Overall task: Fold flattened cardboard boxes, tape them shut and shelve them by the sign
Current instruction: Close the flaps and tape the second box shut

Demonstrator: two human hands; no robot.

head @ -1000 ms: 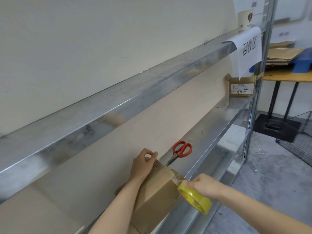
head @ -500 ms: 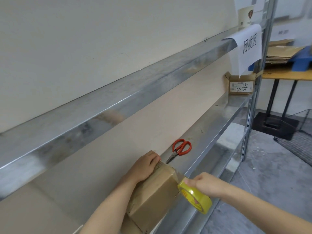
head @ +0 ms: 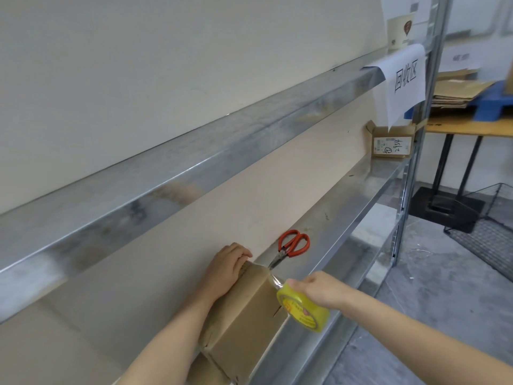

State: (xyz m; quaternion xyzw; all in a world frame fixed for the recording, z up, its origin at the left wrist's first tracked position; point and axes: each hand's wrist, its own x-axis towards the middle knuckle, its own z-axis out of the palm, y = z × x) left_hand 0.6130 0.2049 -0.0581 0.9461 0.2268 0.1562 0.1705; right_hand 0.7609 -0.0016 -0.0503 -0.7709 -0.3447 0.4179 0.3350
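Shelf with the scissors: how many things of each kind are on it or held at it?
Cardboard boxes: 2, the box being taped and the labelled box at the far end
Scissors: 1
Tape roll: 1, in the right hand
Total: 4

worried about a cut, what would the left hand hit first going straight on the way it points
Probably the red-handled scissors, whose blades lie just past the cardboard box under the left hand; depth is unclear.
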